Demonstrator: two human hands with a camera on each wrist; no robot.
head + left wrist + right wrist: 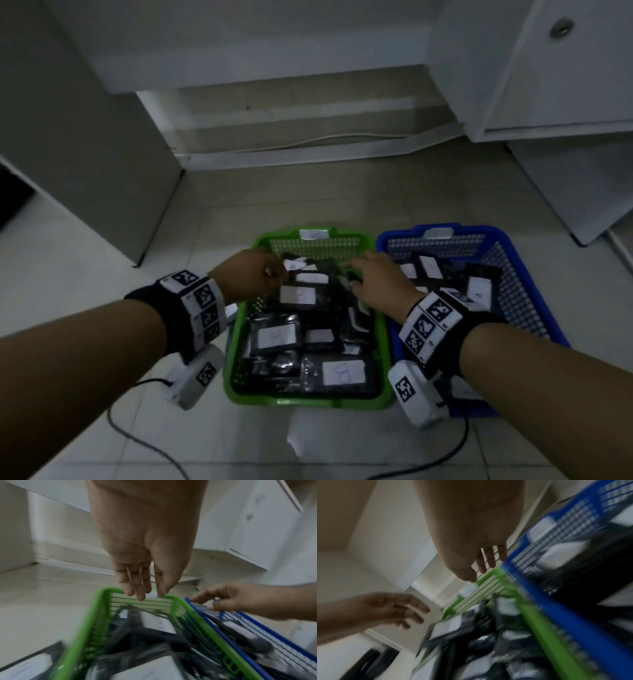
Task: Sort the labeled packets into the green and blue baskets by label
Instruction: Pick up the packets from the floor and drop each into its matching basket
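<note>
Left hand and right hand over green basket, mid-frame, fingers loose, gripping nothing; blue basket right.

We see a pale tiled floor, white cabinets with a round knob, and a thin white cable along the baseboard.

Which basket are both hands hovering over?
The green basket, left of the blue basket; the left hand and right hand are over its packets.
</note>
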